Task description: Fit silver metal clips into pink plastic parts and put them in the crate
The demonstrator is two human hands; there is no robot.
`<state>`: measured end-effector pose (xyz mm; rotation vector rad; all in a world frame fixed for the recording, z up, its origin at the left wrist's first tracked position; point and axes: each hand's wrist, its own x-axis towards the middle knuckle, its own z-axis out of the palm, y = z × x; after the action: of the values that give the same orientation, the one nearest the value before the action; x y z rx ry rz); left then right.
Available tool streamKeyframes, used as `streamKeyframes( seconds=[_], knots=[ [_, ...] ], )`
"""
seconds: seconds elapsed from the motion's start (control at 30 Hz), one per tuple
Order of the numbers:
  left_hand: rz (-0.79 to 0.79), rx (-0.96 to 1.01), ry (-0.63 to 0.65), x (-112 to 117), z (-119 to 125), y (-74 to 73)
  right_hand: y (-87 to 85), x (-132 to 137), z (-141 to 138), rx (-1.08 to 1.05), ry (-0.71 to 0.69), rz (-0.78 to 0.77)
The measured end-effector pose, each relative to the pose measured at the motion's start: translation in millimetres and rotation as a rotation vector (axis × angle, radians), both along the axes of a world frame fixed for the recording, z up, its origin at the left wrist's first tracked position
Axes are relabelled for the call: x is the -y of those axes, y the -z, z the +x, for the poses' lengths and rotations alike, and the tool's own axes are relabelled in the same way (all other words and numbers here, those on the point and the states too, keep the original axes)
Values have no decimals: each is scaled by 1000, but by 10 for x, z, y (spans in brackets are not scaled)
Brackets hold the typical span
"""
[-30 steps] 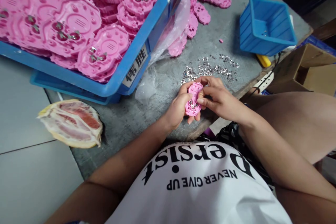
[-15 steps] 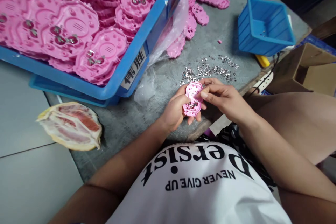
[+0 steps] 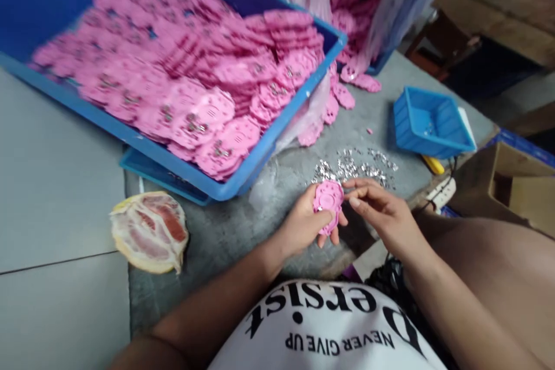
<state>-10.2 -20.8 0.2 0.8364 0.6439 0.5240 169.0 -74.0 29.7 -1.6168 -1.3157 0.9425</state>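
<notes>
My left hand (image 3: 306,222) grips a pink plastic casing (image 3: 328,199) with a scalloped edge, its thumb across the lower face and fingers behind. A small shiny part shows near the thumb; the rest of that end is covered. To the right of the casing is my right hand (image 3: 384,211), with its fingers extended towards the edge and the thumb slightly apart; I see nothing held in it. Just beyond both hands, small shiny metal pieces (image 3: 347,165) lie scattered on the grey table (image 3: 243,237).
A large blue crate (image 3: 173,170) at the left holds many pink casings (image 3: 208,115), several with metal pieces in them. A small blue bin (image 3: 433,133) stands at the right, near a cardboard box (image 3: 515,185). Peeled-open citrus fruit (image 3: 150,231) lies at the left. Loose pink casings (image 3: 342,95) lie behind.
The view has shifted, showing more of the crate. My right hand's fingers have drawn back from the casing's face to beside its right edge. The left hand still holds the casing.
</notes>
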Motion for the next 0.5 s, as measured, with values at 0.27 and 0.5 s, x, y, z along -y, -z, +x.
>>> streamKeyframes(
  seconds=[0.27, 0.5],
  knots=[
    [23, 74, -296, -42, 25, 103, 93, -95, -121, -102, -46, -129],
    [-41, 360, -273, 20, 73, 166, 99, -187, -179, 372, -129, -65]
  ],
)
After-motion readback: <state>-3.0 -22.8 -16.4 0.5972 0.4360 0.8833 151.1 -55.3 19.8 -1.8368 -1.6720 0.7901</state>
